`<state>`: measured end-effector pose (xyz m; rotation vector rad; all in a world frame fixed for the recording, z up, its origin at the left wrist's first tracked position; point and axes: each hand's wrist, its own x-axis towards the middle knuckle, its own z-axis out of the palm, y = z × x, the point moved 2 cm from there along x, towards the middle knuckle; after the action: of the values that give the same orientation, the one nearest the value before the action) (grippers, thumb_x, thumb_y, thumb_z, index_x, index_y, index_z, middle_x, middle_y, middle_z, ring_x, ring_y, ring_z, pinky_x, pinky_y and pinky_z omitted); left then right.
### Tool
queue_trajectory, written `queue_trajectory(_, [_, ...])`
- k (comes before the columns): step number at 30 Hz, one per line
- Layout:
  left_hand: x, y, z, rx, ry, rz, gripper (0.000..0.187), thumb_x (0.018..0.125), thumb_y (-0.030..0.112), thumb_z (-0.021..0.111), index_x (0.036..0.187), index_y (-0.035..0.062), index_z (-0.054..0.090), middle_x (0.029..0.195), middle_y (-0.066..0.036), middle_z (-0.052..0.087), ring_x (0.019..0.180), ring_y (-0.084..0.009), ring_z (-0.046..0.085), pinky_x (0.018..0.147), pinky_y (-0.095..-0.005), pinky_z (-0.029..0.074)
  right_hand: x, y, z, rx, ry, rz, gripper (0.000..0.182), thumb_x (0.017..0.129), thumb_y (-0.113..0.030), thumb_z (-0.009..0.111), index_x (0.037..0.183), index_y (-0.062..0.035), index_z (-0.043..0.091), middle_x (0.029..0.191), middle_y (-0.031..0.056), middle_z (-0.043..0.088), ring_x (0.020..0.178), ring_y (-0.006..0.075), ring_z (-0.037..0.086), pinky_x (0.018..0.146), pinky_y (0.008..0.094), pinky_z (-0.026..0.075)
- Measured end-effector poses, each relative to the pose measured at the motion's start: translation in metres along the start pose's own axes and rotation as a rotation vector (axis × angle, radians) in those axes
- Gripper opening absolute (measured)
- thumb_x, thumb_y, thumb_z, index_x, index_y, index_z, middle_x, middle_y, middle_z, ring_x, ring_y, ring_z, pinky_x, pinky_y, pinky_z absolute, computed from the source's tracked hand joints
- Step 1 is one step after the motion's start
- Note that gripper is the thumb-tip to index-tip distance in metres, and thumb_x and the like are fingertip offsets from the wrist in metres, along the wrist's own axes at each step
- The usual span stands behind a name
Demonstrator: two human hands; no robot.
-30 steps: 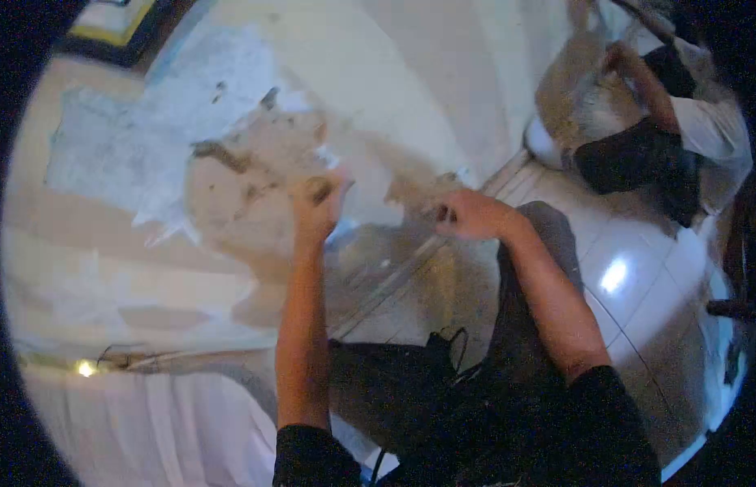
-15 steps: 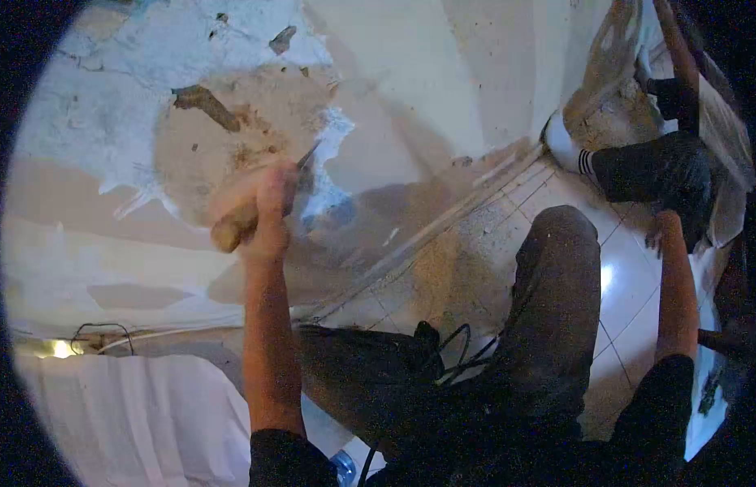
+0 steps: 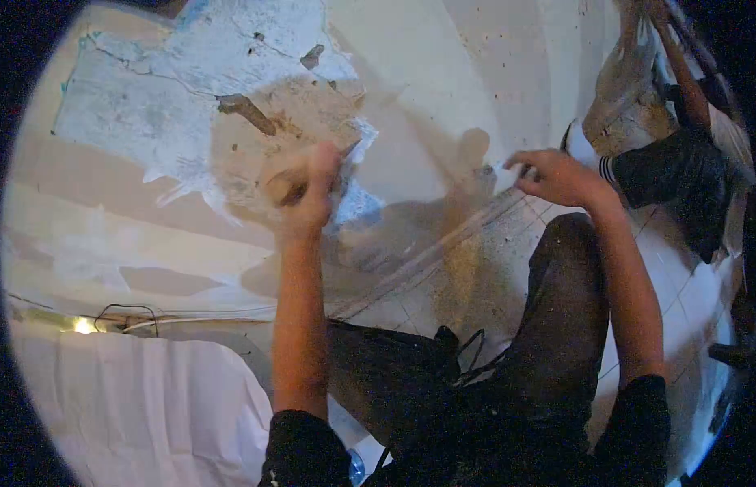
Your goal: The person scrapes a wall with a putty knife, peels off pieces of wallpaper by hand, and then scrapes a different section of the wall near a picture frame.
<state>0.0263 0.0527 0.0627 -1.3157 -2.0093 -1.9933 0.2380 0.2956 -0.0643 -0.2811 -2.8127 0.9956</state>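
My left hand [image 3: 315, 183] is wrapped round a scraper [image 3: 287, 187], its rounded, wood-coloured handle end jutting out on the left. A thin dark blade shows past the knuckles, close against the wall [image 3: 427, 65]. Motion smears this hand, and most of the tool is hidden by the fingers. Around it is a patch of bare, brownish plaster [image 3: 232, 154] with a dark gouge [image 3: 248, 112] and white, flaky edges. My right hand [image 3: 557, 177] is raised beside the lower wall, fingers apart and loosely bent, with nothing visible in them.
Another person's leg in dark trousers [image 3: 666, 166] and white shoe [image 3: 583, 146] are at right. Dust and debris [image 3: 475, 264] lie on the tiled floor along the wall's foot. A white sheet [image 3: 134, 390], cables [image 3: 126, 307] and a small lit lamp [image 3: 84, 325] are at lower left.
My right hand has risen from beside my knee towards the wall. My left hand still grips the scraper at the patch, and the whole view has shifted slightly.
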Motion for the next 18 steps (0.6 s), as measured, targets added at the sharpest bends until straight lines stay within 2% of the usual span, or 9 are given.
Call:
queue_trajectory(4, [0.002, -0.017, -0.003, 0.107, -0.077, -0.04, 0.029, 0.088, 0.017, 0.062, 0.063, 0.0039, 0.058, 0.06, 0.002, 0.055, 0.055, -0.0068, 0.046, 0.048, -0.0271, 0.035, 0.031, -0.032, 0.027, 0.443, 0.132, -0.077, 0.028, 0.085, -0.017, 0.059, 0.108, -0.0024, 0.059, 0.092, 0.0141, 0.067, 0.082, 0.0253, 0.065, 0.076, 0.0365, 0.051])
queue_trajectory(5, [0.003, -0.012, -0.006, 0.279, -0.141, 0.109, 0.029, 0.089, 0.018, 0.062, 0.064, 0.0037, 0.058, 0.062, 0.002, 0.055, 0.056, -0.0069, 0.047, 0.049, -0.0266, 0.035, 0.036, -0.029, 0.039, 0.667, 0.203, -0.036, 0.027, 0.084, -0.017, 0.059, 0.106, -0.0018, 0.06, 0.09, 0.014, 0.067, 0.083, 0.0225, 0.065, 0.075, 0.0358, 0.051])
queue_trajectory(6, [0.003, -0.008, -0.009, 0.454, -0.211, 0.256, 0.028, 0.089, 0.018, 0.062, 0.065, 0.0034, 0.058, 0.063, 0.002, 0.056, 0.057, -0.0071, 0.047, 0.05, -0.0262, 0.036, 0.036, -0.023, 0.048, 0.664, 0.203, -0.038, 0.027, 0.084, -0.017, 0.059, 0.106, -0.0018, 0.06, 0.09, 0.014, 0.067, 0.083, 0.0225, 0.065, 0.075, 0.0358, 0.051])
queue_trajectory(8, [0.0, -0.006, -0.019, 0.298, -0.184, 0.26, 0.028, 0.088, 0.018, 0.063, 0.065, 0.0032, 0.059, 0.063, 0.002, 0.056, 0.057, -0.0075, 0.048, 0.049, -0.0261, 0.036, 0.028, -0.006, 0.063, 0.01, -0.023, 0.002, 0.026, 0.084, -0.018, 0.059, 0.103, -0.0011, 0.06, 0.083, 0.014, 0.067, 0.076, 0.0178, 0.066, 0.069, 0.0348, 0.052])
queue_trajectory(10, [-0.001, -0.018, -0.026, 0.144, -0.152, 0.264, 0.027, 0.088, 0.017, 0.064, 0.065, 0.003, 0.06, 0.062, 0.003, 0.056, 0.056, -0.0079, 0.048, 0.049, -0.0259, 0.037, 0.035, 0.006, 0.067, 0.111, -0.193, 0.122, 0.026, 0.084, -0.019, 0.059, 0.102, -0.001, 0.061, 0.082, 0.0142, 0.067, 0.071, 0.0173, 0.066, 0.068, 0.0349, 0.052])
queue_trajectory(11, [-0.007, -0.037, -0.033, 0.175, -0.112, 0.049, 0.026, 0.087, 0.018, 0.065, 0.065, 0.0032, 0.061, 0.061, 0.003, 0.055, 0.055, -0.008, 0.048, 0.05, -0.0256, 0.037, 0.038, 0.009, 0.072, 0.211, -0.384, 0.23, 0.026, 0.083, -0.019, 0.058, 0.102, -0.001, 0.061, 0.08, 0.0144, 0.067, 0.066, 0.0168, 0.066, 0.066, 0.035, 0.052])
queue_trajectory(12, [-0.009, -0.045, -0.036, 0.201, -0.071, -0.16, 0.026, 0.087, 0.018, 0.065, 0.065, 0.0034, 0.062, 0.061, 0.004, 0.055, 0.055, -0.0082, 0.048, 0.05, -0.0253, 0.038, 0.039, 0.007, 0.072, 0.199, -0.391, 0.224, 0.026, 0.083, -0.019, 0.058, 0.102, -0.001, 0.061, 0.08, 0.0144, 0.067, 0.066, 0.0168, 0.066, 0.066, 0.035, 0.052])
queue_trajectory(14, [-0.014, -0.044, -0.053, 0.207, 0.002, -0.135, 0.026, 0.087, 0.019, 0.066, 0.066, 0.0039, 0.062, 0.061, 0.005, 0.055, 0.056, -0.0075, 0.049, 0.051, -0.025, 0.038, 0.041, 0.004, 0.068, 0.205, -0.174, 0.075, 0.026, 0.083, -0.019, 0.059, 0.101, -0.001, 0.06, 0.079, 0.0136, 0.067, 0.059, 0.0187, 0.065, 0.061, 0.0348, 0.052])
queue_trajectory(18, [-0.022, 0.0, -0.032, 0.352, -0.019, 0.008, 0.025, 0.087, 0.024, 0.066, 0.071, 0.0044, 0.066, 0.067, 0.006, 0.058, 0.061, -0.0054, 0.052, 0.053, -0.0246, 0.04, 0.041, -0.001, 0.07, 0.224, -0.222, 0.205, 0.025, 0.084, -0.02, 0.059, 0.101, -0.0012, 0.06, 0.077, 0.013, 0.067, 0.06, 0.0183, 0.065, 0.06, 0.034, 0.052])
